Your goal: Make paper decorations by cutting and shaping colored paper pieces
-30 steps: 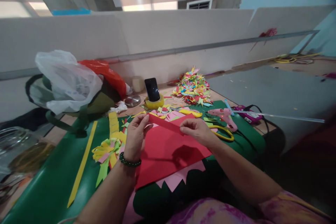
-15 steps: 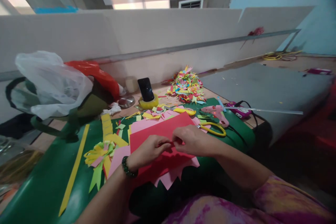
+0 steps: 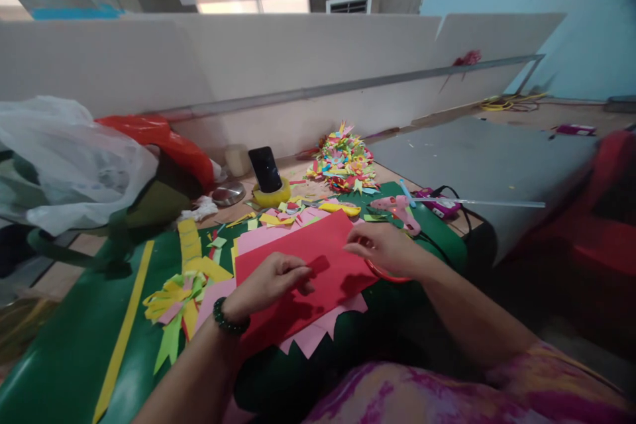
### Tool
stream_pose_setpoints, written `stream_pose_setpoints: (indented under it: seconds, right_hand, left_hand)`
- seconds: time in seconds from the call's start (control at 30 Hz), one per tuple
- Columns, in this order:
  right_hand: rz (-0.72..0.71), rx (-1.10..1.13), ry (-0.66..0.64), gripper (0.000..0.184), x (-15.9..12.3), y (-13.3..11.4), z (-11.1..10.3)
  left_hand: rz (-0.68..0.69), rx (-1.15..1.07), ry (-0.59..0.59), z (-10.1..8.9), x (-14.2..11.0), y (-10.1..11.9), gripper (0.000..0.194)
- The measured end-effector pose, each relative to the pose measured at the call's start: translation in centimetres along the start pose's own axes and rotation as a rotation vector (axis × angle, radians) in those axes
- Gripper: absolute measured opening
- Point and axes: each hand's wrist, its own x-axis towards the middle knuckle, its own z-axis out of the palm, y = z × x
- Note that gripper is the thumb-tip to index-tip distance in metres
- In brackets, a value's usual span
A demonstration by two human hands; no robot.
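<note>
A red paper sheet lies on a pink sheet with a zigzag edge on the green mat. My left hand, a dark bead bracelet at its wrist, rests on the red sheet with curled fingers, thumb and forefinger pinched at its surface. To the right, my right hand hovers at the sheet's right edge with fingers pinched. A thin curved red strip hangs beneath it. The pink glue gun lies just beyond that hand.
Behind the sheets are paper scraps, a phone propped in a yellow tape roll, and a heap of colourful paper flowers. Plastic bags sit at the left. A yellow strip and cut fringes lie on the mat. Grey board at right.
A second ago both hands held up the red sheet's folded far edge. The sheet now lies flat; the hands met at its middle, then my right hand pulled away rightward with a red strip.
</note>
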Motion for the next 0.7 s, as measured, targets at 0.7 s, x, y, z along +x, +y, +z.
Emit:
stream_pose_setpoints:
  seconds: [0.7]
  right_hand:
    - [0.364, -0.431, 0.002, 0.070, -9.1, 6.6, -2.6]
  left_hand:
    - [-0.221, -0.597, 0.147, 0.0, 2.5, -4.2, 0.040]
